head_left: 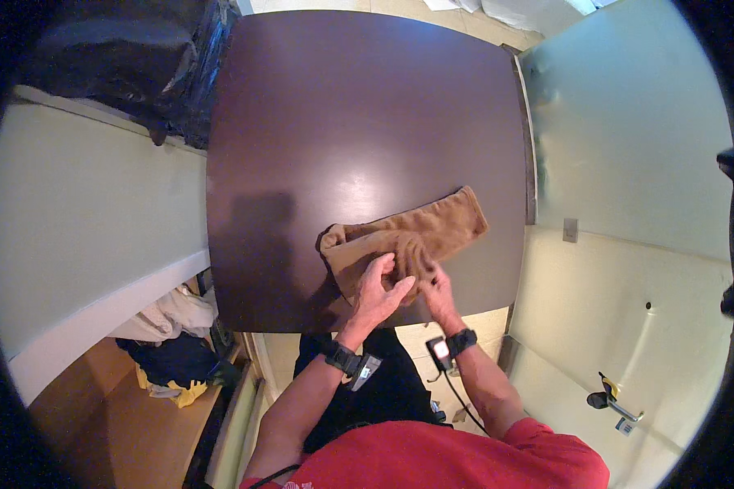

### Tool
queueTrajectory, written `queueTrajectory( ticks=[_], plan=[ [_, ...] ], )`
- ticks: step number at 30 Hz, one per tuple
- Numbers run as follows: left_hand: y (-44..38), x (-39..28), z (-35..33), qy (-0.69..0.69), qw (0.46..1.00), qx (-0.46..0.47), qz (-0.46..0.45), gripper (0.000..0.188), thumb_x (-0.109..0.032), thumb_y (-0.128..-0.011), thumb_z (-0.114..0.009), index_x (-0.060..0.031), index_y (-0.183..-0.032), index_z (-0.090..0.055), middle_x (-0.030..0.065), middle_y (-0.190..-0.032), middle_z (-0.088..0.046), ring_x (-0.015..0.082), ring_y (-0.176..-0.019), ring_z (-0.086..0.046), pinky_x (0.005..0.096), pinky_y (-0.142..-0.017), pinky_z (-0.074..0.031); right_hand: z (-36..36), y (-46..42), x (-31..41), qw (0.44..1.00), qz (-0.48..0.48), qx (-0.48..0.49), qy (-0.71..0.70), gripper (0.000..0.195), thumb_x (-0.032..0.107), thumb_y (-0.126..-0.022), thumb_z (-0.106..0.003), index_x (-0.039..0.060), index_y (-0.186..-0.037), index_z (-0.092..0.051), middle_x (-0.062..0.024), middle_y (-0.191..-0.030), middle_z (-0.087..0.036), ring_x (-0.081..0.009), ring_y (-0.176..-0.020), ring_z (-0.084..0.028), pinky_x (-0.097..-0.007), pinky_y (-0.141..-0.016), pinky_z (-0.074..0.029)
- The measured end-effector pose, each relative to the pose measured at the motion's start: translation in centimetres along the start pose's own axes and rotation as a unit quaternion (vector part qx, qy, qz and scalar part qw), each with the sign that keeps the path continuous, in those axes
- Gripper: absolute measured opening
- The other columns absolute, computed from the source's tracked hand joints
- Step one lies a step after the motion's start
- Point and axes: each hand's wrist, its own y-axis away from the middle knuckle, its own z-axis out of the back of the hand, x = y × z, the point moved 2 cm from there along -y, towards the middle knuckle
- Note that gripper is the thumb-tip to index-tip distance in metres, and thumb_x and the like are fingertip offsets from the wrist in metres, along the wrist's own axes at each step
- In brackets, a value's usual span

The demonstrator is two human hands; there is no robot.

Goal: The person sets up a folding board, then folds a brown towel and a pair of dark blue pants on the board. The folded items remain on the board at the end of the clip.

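Observation:
A brown plush cloth [446, 227] lies folded over on the dark brown table [355, 110], near its front edge. One length of it stretches to the upper right, and the nearer part is bunched in wrinkles. My left hand [379, 293] rests at the cloth's near side, thumb and fingers spread apart, touching or just above the fabric. Pinching the bunched part, my right hand [437, 290] is at the cloth's near right side, its fingertips partly hidden by the folds. Each wrist wears a black strap with a small device.
A pale panel [98, 189] stands left of the table, above a shelf with piled clothes [171, 354]. Black plastic [116, 61] covers something at the back left. At the right are a frosted panel [624, 122] and a pale door with a metal handle [627, 412].

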Motion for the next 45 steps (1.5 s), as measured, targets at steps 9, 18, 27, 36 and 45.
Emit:
queueTrajectory(
  ticks=[9, 18, 27, 36, 45],
  plan=[
    [-0.2, 11.8, 5.6, -0.245, 0.962, -0.085, 0.088, 0.057, -0.023, -0.079, -0.070, 0.0002, -0.126, -0.050, 0.0232, -0.119, -0.055, 0.0382, -0.110, -0.053, 0.0440, -0.092, -0.046, 6.0, -3.8, -7.8, 0.960, -0.079, -0.154, 0.220, 0.046, 0.027, -0.081, -0.070, 0.0015, -0.117, -0.056, -0.0151, -0.097, -0.068, -0.0241, -0.093, -0.064, -0.0359, -0.083, -0.050],
    [-5.1, 5.8, 5.7, -0.356, 0.928, -0.081, -0.074, 0.064, -0.008, -0.070, -0.074, -0.0072, -0.130, -0.051, 0.0228, -0.135, -0.041, 0.0386, -0.125, -0.042, 0.0412, -0.103, -0.039, 3.3, -6.5, -8.6, 0.930, 0.000, -0.236, 0.281, 0.050, 0.021, -0.075, -0.074, -0.0008, -0.115, -0.055, -0.0120, -0.094, -0.064, -0.0248, -0.081, -0.062, -0.0347, -0.076, -0.051],
    [-8.4, 8.2, 9.9, -0.418, 0.903, -0.029, 0.098, 0.034, -0.023, -0.071, -0.076, -0.0059, -0.098, -0.065, 0.0156, -0.101, -0.058, 0.0353, -0.102, -0.055, 0.0439, -0.085, -0.048, 3.0, -5.1, -12.2, 0.972, -0.125, -0.138, 0.141, 0.038, 0.015, -0.077, -0.071, -0.0014, -0.107, -0.056, -0.0082, -0.092, -0.065, -0.0177, -0.081, -0.061, -0.0313, -0.070, -0.052],
    [-3.9, 12.1, 8.4, -0.208, 0.943, -0.254, 0.062, 0.064, -0.021, -0.070, -0.078, 0.0027, -0.122, -0.050, 0.0205, -0.117, -0.058, 0.0343, -0.109, -0.056, 0.0417, -0.093, -0.046, 2.4, -2.9, -5.5, 0.941, 0.002, -0.202, 0.273, 0.051, 0.023, -0.073, -0.077, 0.0031, -0.114, -0.054, -0.0132, -0.095, -0.059, -0.0305, -0.083, -0.060, -0.0402, -0.078, -0.050],
    [-0.8, 15.2, 5.1, -0.008, 0.958, -0.188, 0.218, 0.051, -0.023, -0.070, -0.078, 0.0037, -0.110, -0.059, 0.0135, -0.104, -0.067, 0.0229, -0.093, -0.064, 0.0351, -0.083, -0.049, -1.0, -5.9, -4.9, 0.904, 0.125, -0.061, 0.404, 0.060, 0.019, -0.076, -0.068, 0.0042, -0.130, -0.045, -0.0220, -0.109, -0.053, -0.0366, -0.096, -0.056, -0.0407, -0.087, -0.048]
  ],
)
